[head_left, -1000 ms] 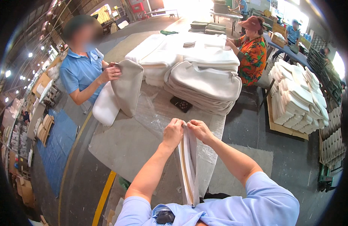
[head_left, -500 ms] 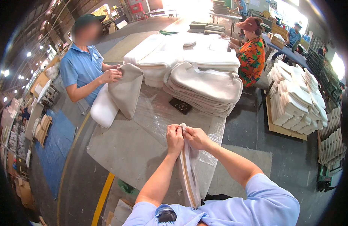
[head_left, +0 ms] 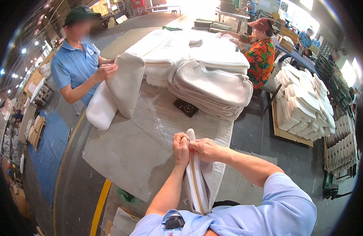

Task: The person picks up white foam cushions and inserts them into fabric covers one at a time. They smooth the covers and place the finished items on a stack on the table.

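As I watch, the person's left hand and right hand meet, both pinching a long, pale cover with a tan strip at lower centre. Toward upper centre, stacked grey covers sit on the bench.

The face of the green-capped co-worker is blurred; the right fingers hide the tan strip's upper end.

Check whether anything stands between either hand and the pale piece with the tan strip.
Nothing visible does: the left hand and right hand grip the pale piece near its far end. The dark flat object lies beyond them on the table.
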{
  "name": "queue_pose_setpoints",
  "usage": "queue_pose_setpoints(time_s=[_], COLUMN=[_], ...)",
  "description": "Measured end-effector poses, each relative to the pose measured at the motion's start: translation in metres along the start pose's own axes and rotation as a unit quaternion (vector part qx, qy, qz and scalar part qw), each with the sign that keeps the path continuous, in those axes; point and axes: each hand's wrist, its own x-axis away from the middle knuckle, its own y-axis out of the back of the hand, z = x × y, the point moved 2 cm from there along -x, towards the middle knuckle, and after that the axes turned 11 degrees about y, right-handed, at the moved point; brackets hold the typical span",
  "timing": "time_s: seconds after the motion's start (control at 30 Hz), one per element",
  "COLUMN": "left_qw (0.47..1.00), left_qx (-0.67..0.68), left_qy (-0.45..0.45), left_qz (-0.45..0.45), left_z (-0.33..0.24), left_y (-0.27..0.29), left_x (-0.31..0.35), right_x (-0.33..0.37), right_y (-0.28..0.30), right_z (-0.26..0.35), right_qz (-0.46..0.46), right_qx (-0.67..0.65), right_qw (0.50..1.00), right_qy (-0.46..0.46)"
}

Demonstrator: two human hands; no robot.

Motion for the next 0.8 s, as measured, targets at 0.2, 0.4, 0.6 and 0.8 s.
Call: queue_pose_setpoints(time_s=[0.2, 0.4, 0.6, 0.8], left_qw=[1.0, 0.999, 0.999, 1.0], left_qx=[-0.005, -0.04, -0.032, -0.026], left_qy=[0.019, -0.001, -0.019, -0.003], left_qz=[-0.018, 0.002, -0.012, -0.014], left_z=[-0.004, -0.015, -0.009, -0.002], left_y=[0.015, -0.002, 0.006, 0.023], left_x=[-0.002, 0.003, 0.002, 0.003], right_x=[-0.012, -0.023, -0.03, -0.036], right_y=[0.006, -0.007, -0.042, -0.052], right_z=[-0.02, -0.08, -0.066, -0.057], right_qz=[-0.004, -0.218, -0.249, -0.245], right_qx=[-0.175, -0.383, -0.463, -0.469], right_qw=[0.98, 0.884, 0.834, 0.83], right_qy=[-0.095, -0.158, -0.169, -0.175])
